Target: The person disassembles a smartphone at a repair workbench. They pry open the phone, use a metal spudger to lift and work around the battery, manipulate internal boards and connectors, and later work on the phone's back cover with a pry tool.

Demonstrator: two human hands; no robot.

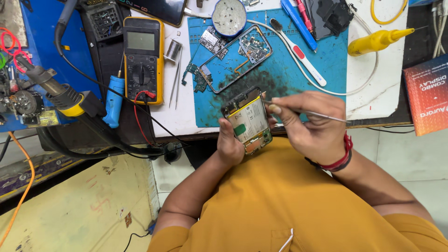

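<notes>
Bright, even light falls from above, with no harsh glare. The white counter (373,88) is nearly washed out at the upper right. Shadows are soft and short; the darkest patch lies under the counter's front edge. Focus is sharp at the centre. Lines bow slightly toward the corners, probably from a wide lens.

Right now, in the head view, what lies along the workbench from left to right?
Hot-air gun with yellow collar → blue-handled tool → yellow multimeter → opened phone in left hand → white-and-red toothbrush → yellow squeeze bottle → red box.
</notes>
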